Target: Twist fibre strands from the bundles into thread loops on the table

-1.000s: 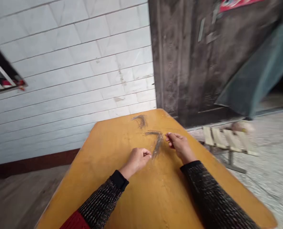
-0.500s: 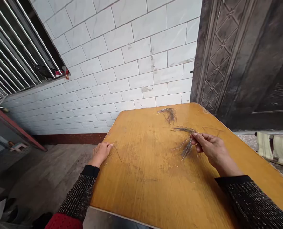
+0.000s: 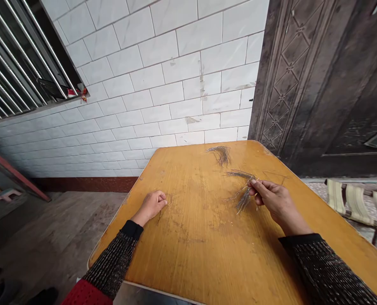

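My right hand (image 3: 269,198) is closed in a pinch on a bundle of thin wires (image 3: 244,201), grey and dark, over the right half of the wooden table. Some strands stick out to the left and others fan downward from the fingertips. Over the table's left part, my left hand (image 3: 153,206) pinches a few fine loose wires (image 3: 159,217), which are hard to make out against the wood. Further back lies a second bunch of wires (image 3: 222,155), bent in a curve, touched by neither hand.
The yellow-brown table (image 3: 188,262) has worn, scratched patches. Behind it rises a white tiled wall (image 3: 163,91), with a barred window (image 3: 20,55) at left and a dark metal door (image 3: 344,80) at right. A slatted pale seat (image 3: 360,205) stands beyond the right edge.
My left hand has moved right from the table's left edge, further over the tabletop, still pinching fine wire. My right hand keeps its hold on the bundle. The view has shifted slightly.
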`<state>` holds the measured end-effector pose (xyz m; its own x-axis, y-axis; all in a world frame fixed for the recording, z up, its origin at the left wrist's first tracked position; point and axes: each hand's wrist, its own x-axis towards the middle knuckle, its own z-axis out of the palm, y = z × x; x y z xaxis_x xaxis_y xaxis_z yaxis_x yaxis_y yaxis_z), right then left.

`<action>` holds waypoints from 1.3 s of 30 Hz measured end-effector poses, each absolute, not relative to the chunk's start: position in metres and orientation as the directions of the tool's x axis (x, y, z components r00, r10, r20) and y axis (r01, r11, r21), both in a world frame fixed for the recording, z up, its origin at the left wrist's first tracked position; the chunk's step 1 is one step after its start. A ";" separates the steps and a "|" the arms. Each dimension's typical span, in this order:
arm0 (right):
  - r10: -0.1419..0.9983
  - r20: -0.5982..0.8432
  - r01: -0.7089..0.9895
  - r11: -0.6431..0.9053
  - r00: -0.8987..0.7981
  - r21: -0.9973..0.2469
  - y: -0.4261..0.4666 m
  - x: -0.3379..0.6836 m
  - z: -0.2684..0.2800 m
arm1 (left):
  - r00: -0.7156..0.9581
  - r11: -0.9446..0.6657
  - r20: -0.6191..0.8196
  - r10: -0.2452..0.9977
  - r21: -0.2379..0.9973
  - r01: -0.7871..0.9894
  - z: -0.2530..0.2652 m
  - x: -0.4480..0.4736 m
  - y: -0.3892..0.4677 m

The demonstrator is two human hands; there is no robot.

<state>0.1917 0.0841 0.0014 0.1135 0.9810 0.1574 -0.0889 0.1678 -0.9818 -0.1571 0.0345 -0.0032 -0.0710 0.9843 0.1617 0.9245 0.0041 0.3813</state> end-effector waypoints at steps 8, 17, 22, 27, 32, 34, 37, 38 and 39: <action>0.986 0.141 -0.091 0.149 0.090 -0.985 0.083 0.191 0.002 | -0.022 -0.053 0.236 0.972 0.304 0.951 0.014 -0.145 0.043; 0.987 0.135 -0.066 0.141 0.086 -0.988 0.084 0.189 0.002 | 0.041 -0.111 0.188 0.981 0.382 0.917 0.038 -0.134 0.040; 0.987 0.160 -0.055 0.160 0.004 -0.986 0.077 0.172 -0.001 | 0.097 -0.141 0.104 0.990 0.657 0.740 0.048 -0.100 0.035; 0.941 0.124 -0.032 0.120 -0.314 -0.992 0.053 0.137 -0.002 | 0.077 -0.168 0.151 0.986 0.825 0.540 0.040 -0.058 0.036; 0.906 0.124 -0.055 0.112 -0.406 -0.992 0.035 0.121 0.001 | 0.060 -0.169 0.158 0.986 0.906 0.389 0.026 -0.039 0.033; 0.923 0.097 -0.077 0.073 -0.373 -0.994 0.033 0.121 0.003 | 0.082 -0.110 0.093 0.992 0.965 0.236 0.020 -0.038 0.030; 0.943 0.058 -0.143 0.011 -0.328 -0.990 0.032 0.122 0.007 | 0.196 0.037 -0.028 0.980 0.998 -0.042 0.010 -0.037 0.026; 0.946 0.052 -0.167 -0.003 -0.321 -0.986 0.031 0.122 0.008 | 0.239 0.085 -0.054 0.969 0.989 -0.120 0.008 -0.036 0.025; 0.947 0.048 -0.187 -0.013 -0.317 -0.982 0.030 0.122 0.009 | 0.275 0.125 -0.070 0.959 0.974 -0.189 0.005 -0.035 0.024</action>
<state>0.1215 0.0304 0.0092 -0.3169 0.9473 0.0478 -0.1873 -0.0130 -0.9822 -0.0352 0.0236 0.0050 0.2745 0.9590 -0.0700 -0.1893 0.1253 0.9739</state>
